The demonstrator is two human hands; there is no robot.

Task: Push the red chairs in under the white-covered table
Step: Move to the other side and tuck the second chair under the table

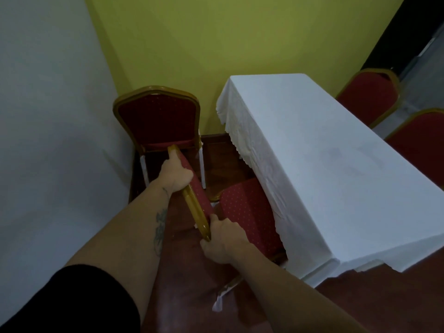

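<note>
A red chair [247, 212] with a gold frame stands at the near left side of the white-covered table [336, 164]. Its seat reaches partly under the hanging cloth. My left hand [175, 175] grips the far end of its gold top rail, and my right hand [223, 239] grips the near end. A second red chair [158, 116] stands in the corner by the walls, facing me and apart from the table. Two more red chairs [370, 97] [422, 140] sit along the table's far right side.
A white wall [48, 140] runs close on the left and a yellow-green wall [216, 44] lies behind the table. The floor [192, 296] is dark red-brown wood. A chair leg with a white cap [219, 301] shows near my right forearm.
</note>
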